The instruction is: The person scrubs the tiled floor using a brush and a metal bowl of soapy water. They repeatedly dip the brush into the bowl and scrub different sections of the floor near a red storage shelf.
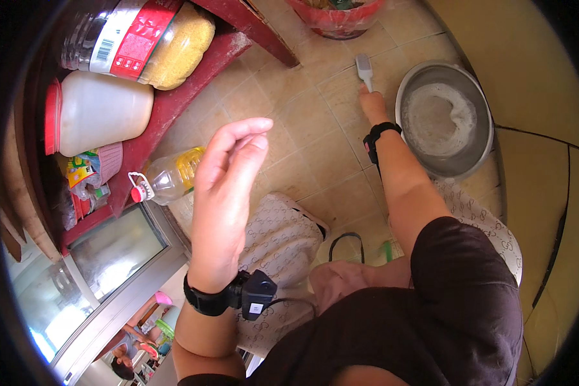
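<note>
My right hand (373,103) grips the handle of a pale scrubbing brush (365,66) low over the tiled floor. Its broad grey head points away from me; I cannot tell whether it touches the tiles. Just right of this hand sits a round metal basin (401,91) holding cloudy water with white foam (458,113). My left hand (229,169) is raised in front of me with nothing in it, its fingers loosely curved and the thumb slightly apart from them. Behind it, partly covered, a clear plastic bottle (166,178) contains yellow liquid.
A red wooden shelf (188,91) on the left bears a jar of yellow grain (178,48) and a red-lidded white container (103,113). A red bin (340,21) stands ahead on the floor tiles (313,130). Through a glass door (120,241), another person (123,354) is visible.
</note>
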`<state>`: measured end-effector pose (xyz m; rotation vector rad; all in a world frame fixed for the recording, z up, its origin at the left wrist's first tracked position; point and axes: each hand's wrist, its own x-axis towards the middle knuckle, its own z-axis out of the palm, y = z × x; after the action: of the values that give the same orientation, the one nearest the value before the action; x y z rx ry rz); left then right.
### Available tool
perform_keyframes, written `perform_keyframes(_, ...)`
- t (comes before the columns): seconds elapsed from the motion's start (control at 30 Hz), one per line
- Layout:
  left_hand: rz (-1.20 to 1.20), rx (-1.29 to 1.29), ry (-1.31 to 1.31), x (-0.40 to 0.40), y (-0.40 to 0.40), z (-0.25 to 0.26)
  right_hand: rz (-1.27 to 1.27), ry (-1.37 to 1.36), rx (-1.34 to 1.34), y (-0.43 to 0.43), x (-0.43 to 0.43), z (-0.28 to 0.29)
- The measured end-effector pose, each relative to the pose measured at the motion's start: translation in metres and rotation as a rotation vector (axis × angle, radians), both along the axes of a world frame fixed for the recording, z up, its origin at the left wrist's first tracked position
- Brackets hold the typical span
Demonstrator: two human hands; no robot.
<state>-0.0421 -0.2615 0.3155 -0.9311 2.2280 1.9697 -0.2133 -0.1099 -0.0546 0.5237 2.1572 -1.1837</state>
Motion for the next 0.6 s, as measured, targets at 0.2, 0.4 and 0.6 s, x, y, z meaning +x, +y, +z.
perform_keyframes(0.2, -0.032, 0.026, -0.009, -0.016, 0.013, -0.001, 0.357, -0.011, 0.087, -0.02, 0.016, -0.007)
perform_keyframes(0.4, -0.056, 0.005, -0.002, -0.014, 0.014, 0.0, 0.304, -0.034, 0.121, -0.014, 0.011, 0.013)
perform_keyframes(0.6, -0.037, 0.026, -0.006, -0.009, 0.013, -0.002, 0.231, -0.021, 0.147, -0.002, -0.002, 0.02)
